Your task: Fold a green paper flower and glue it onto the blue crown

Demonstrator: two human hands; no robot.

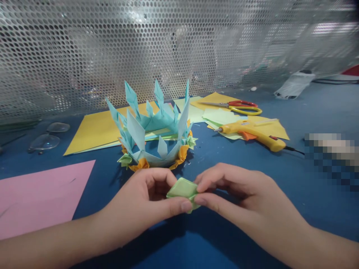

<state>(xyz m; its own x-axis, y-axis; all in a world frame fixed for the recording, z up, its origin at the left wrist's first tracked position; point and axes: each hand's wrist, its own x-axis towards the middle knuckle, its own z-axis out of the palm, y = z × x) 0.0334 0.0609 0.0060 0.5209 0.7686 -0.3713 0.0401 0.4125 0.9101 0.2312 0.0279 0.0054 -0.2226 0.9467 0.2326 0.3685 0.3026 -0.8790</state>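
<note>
A small folded piece of light green paper (183, 187) is held up between both hands near the bottom middle. My left hand (140, 203) pinches its left and lower side, thumb in front and fingers behind. At its right corner, my right hand (238, 201) grips with thumb and index finger. Just beyond the hands stands a light blue folded-paper crown (153, 158) with tall points. Orange and green paper pieces sit around its base.
Yellow sheets (92, 129) lie behind the crown. Pink paper (47, 194) is at left, near eyeglasses (45, 142). To the right are scissors (238, 106), a yellow glue gun (252, 136) with its cord, and green slips (221, 116). A perforated metal panel (157, 45) closes off the back.
</note>
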